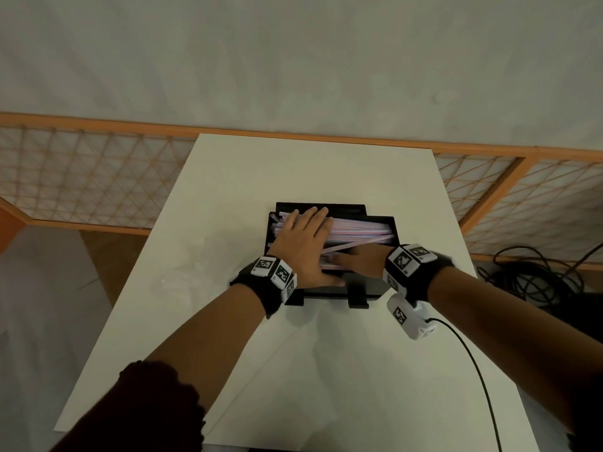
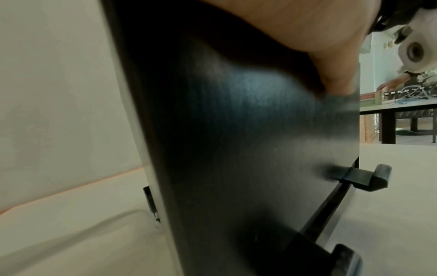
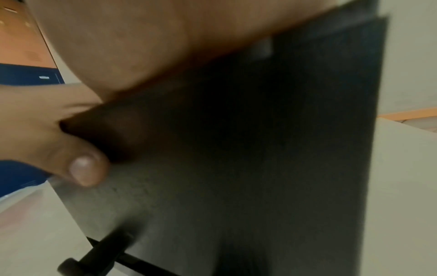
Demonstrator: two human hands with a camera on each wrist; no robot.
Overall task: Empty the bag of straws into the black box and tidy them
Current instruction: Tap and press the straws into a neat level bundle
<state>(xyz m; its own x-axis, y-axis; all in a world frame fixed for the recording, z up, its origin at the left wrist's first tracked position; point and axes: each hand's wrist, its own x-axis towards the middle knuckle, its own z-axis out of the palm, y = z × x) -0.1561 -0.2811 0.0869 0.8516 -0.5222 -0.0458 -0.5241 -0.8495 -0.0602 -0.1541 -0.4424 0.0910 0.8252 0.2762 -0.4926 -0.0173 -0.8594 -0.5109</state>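
Nearest on the white table [image 1: 342,370], toward its far half, stands the black box [image 1: 339,290], its front wall facing the person. The right hand [image 1: 362,257] reaches in over the near right edge, fingers straight along the pink straws [image 1: 362,230], likely nudging loose ones into line. Farther in, the left hand [image 1: 301,236] lies flat and spread on the pile, probably pressing it level. No bag shows.

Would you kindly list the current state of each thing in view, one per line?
Black rectangular box: open-topped, upright on the white table, holding straws.
Pink and white paper straws: heaped inside the box, mostly lying lengthwise, a few askew.
Left hand: fingers straight, flat on the straws.
Right hand: fingers extended among the straws.
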